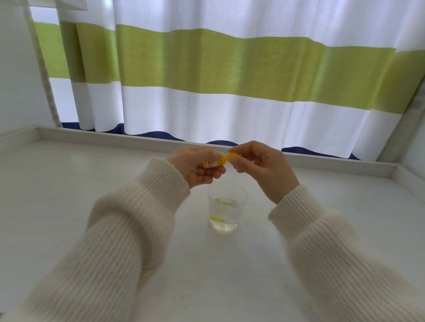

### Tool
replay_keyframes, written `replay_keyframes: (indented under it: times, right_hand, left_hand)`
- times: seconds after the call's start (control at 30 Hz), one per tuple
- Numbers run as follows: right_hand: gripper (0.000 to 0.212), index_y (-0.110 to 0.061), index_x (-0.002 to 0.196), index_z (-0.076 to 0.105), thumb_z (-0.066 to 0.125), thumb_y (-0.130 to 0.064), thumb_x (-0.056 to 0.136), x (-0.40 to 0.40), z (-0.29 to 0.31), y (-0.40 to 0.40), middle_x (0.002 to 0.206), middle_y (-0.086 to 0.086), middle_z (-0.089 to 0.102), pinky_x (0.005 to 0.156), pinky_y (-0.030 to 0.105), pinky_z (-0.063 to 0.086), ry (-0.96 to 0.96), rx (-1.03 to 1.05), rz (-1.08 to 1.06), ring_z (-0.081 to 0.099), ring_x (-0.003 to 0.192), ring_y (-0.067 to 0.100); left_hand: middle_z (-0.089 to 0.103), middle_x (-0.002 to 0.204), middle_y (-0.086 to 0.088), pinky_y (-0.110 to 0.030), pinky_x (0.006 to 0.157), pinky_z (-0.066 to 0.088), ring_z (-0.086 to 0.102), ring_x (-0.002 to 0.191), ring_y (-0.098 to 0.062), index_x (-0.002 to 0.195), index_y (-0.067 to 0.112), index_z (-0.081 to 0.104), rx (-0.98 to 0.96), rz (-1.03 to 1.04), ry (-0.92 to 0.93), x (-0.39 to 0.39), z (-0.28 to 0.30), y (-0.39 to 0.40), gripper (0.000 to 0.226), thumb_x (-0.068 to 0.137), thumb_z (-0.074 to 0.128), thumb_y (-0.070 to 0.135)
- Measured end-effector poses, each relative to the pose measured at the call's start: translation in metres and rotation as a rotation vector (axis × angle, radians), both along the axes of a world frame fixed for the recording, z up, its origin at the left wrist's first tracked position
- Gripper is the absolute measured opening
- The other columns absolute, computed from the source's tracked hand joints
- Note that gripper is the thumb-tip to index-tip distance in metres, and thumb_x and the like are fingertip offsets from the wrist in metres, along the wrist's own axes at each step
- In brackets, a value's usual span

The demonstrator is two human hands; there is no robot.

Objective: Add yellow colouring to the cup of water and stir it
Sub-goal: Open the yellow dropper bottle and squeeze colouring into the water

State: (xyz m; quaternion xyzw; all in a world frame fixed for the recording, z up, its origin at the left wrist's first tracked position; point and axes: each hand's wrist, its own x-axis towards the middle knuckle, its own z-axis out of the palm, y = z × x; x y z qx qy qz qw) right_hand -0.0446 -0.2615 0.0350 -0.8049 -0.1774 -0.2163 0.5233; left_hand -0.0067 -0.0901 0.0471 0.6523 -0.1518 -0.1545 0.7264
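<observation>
The cup [226,208] is clear, shiny plastic; the sleeves [124,217] are soft ribbed wool; the table [49,198] is smooth, matt white

Your one obstacle on the surface [74,200] is the cup of water [226,208], standing mid-table directly below your two hands. Left and right of it the white top lies open for a hand to pass, and so does the strip in front toward you, apart from your own sleeves [134,218]. A low raised rim [156,142] closes the back and both sides; the curtain [225,85] hangs behind it.
</observation>
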Motion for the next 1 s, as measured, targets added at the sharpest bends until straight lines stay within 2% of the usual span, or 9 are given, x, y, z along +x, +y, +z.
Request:
replay_keyframes:
  times: [0.13,0.3,0.37,0.53,0.6,0.67,0.83,0.9,1.0]
  right_hand:
    - [0.020,-0.018,0.075,0.062,0.057,-0.034,0.085,-0.003,0.013,0.007,0.063,-0.006,0.062,0.058,0.015,0.045,0.050,-0.115,-0.064,0.055,0.055,0.000]
    - [0.056,-0.019,0.044,0.046,0.039,-0.055,0.087,-0.006,0.026,0.019,0.038,-0.010,0.045,0.057,0.026,0.042,0.103,-0.385,-0.310,0.047,0.045,0.009]
    - [0.056,-0.020,0.048,0.050,0.037,-0.058,0.087,-0.005,0.029,0.020,0.044,-0.009,0.048,0.061,0.030,0.043,0.101,-0.434,-0.329,0.049,0.050,0.012]
    - [0.020,-0.026,0.100,0.061,0.046,-0.035,0.090,-0.009,0.029,0.020,0.072,-0.007,0.063,0.055,0.018,0.040,0.060,-0.223,-0.020,0.055,0.059,0.006]
    - [0.015,-0.022,0.099,0.063,0.052,-0.024,0.089,-0.010,0.028,0.018,0.069,-0.005,0.063,0.052,0.019,0.043,0.050,-0.152,0.066,0.056,0.059,0.009]
    - [0.012,-0.016,0.084,0.064,0.056,-0.024,0.087,-0.011,0.028,0.019,0.058,-0.006,0.060,0.051,0.022,0.043,0.078,-0.119,0.057,0.054,0.052,0.008]
    - [0.049,-0.019,0.054,0.054,0.046,-0.056,0.084,-0.010,0.034,0.028,0.038,-0.010,0.048,0.052,0.022,0.038,0.101,-0.405,-0.269,0.047,0.040,0.006]
    - [0.050,-0.018,0.059,0.057,0.040,-0.056,0.086,-0.012,0.036,0.030,0.047,-0.009,0.051,0.055,0.024,0.038,0.048,-0.409,-0.282,0.048,0.047,0.007]
    - [0.032,-0.017,0.087,0.066,0.043,-0.039,0.091,-0.016,0.039,0.030,0.060,-0.006,0.057,0.051,0.018,0.039,0.078,-0.161,-0.038,0.049,0.050,0.004]
  left_hand:
    - [0.069,0.081,-0.012,-0.023,0.060,0.047,0.062,0.073,-0.015,0.080,0.010,0.058,0.171,-0.019,-0.273,-0.008,0.002,0.008,0.012,0.074,0.069,0.010]
    - [0.070,0.073,0.000,-0.006,0.048,0.039,0.060,0.059,0.002,0.080,0.010,0.059,0.260,0.118,-0.512,-0.024,0.002,0.002,0.018,0.071,0.073,0.015]
    - [0.070,0.071,0.003,-0.008,0.049,0.039,0.058,0.058,0.003,0.083,0.010,0.060,0.278,0.135,-0.508,-0.025,0.001,0.001,0.016,0.075,0.070,0.019]
    - [0.071,0.078,-0.004,-0.027,0.061,0.041,0.058,0.069,-0.013,0.094,0.006,0.063,0.163,0.101,-0.288,-0.025,0.000,0.010,0.027,0.082,0.060,0.030]
    - [0.071,0.077,-0.006,-0.026,0.060,0.040,0.058,0.066,-0.013,0.095,0.004,0.063,0.092,0.079,-0.236,-0.026,0.000,0.014,0.028,0.082,0.060,0.029]
    - [0.071,0.076,-0.004,-0.027,0.061,0.040,0.057,0.066,-0.013,0.090,0.006,0.062,0.125,0.093,-0.282,-0.027,-0.001,0.016,0.022,0.080,0.064,0.025]
    - [0.071,0.074,0.003,-0.027,0.062,0.043,0.058,0.062,-0.004,0.082,0.013,0.061,0.215,0.191,-0.430,-0.034,-0.006,0.011,0.016,0.077,0.067,0.027]
    - [0.071,0.076,0.000,-0.028,0.061,0.042,0.059,0.066,-0.008,0.086,0.011,0.061,0.191,0.169,-0.395,-0.035,-0.005,0.011,0.018,0.080,0.063,0.028]
    - [0.070,0.079,-0.009,-0.027,0.060,0.041,0.059,0.066,-0.016,0.089,0.008,0.063,0.015,0.095,-0.233,-0.035,-0.002,0.014,0.019,0.087,0.055,0.025]
